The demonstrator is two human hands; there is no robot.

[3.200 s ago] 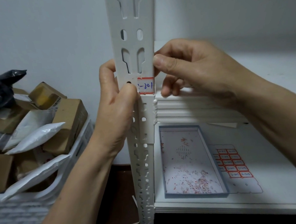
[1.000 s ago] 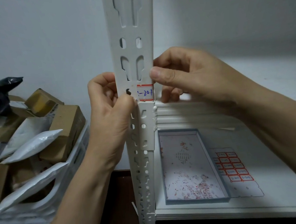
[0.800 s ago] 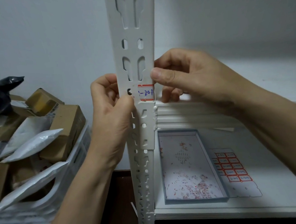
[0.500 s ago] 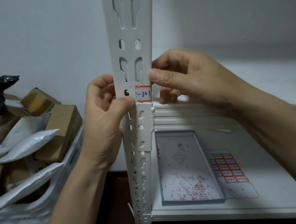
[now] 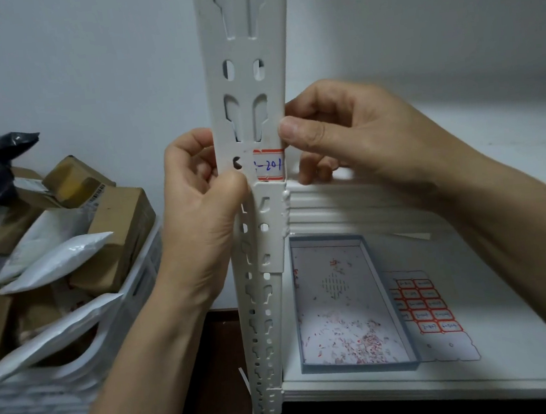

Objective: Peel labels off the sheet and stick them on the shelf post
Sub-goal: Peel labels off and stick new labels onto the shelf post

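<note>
Two hands are working on one label. At the far left of the frame, a white crate heaped with parcels plays no part in this.

Left of centre, the left hand grasps the shelf post. Its fingers curl behind the post and its thumb lies on the front face, just beside the label's left edge.

The label is red-bordered with blue handwriting. It sits on the post's front at mid-frame, directly above the joint plate. I cannot tell whether its left edge lies fully flat.

Right of centre, the right hand pinches the post's right edge. Its thumb tip rests on the label's upper right corner and its fingers are curled behind.

The step looks like pressing the label home. To do it well:
- The left hand should steady the post while a thumb rubs from the label's middle outward, so no bubble is trapped.
- Each corner needs firm pressure. The right side matters most, since the label seems to reach the post's edge there and could lift.
- The round hole to the label's left should stay uncovered.

At the lower right, a shallow tray holds red paper scraps. The label sheet lies just beside it on the shelf board, with rows of labels on it, so more rounds probably remain.
</note>
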